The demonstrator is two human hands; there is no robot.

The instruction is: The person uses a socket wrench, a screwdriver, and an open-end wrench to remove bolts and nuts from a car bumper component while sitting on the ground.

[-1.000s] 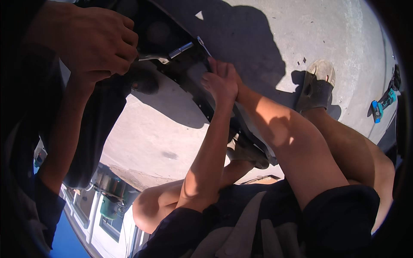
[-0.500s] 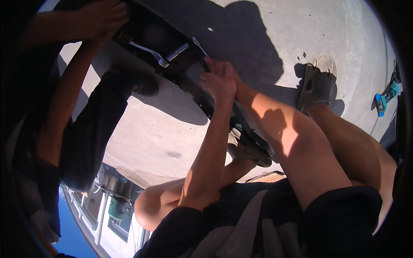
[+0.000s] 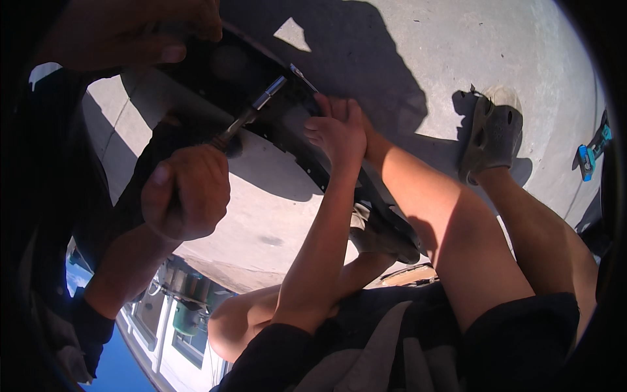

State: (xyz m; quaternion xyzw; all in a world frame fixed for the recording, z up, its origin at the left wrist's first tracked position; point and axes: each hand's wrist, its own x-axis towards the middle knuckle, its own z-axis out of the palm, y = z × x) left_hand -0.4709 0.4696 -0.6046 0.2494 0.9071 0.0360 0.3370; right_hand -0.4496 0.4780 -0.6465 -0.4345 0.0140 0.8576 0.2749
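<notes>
A silver wrench point(image 3: 303, 77) juts from the fingers of my right hand point(image 3: 356, 112), its far end against a long black metal frame part point(image 3: 287, 124). My left hand point(image 3: 339, 138) is closed and pressed against the right one; what lies inside it is hidden. Across the frame, a co-worker's fist point(image 3: 189, 193) grips a ratchet point(image 3: 241, 123) by its handle. A shiny socket point(image 3: 269, 93) on the ratchet points at the part, near my wrench. The co-worker's other hand point(image 3: 150, 39) is over the upper left end of the part.
My shod feet stand on sunlit concrete point(image 3: 261, 225), one shoe point(image 3: 494, 134) to the right and the other point(image 3: 379, 235) beside the frame's near end. A teal power tool point(image 3: 593, 153) lies at the far right. Green machinery point(image 3: 189, 317) and a white building are at lower left.
The co-worker's fist has come down to the ratchet handle, which has swung from upper left to lower left. Their other hand has shifted slightly. My hands keep nearly the same place.
</notes>
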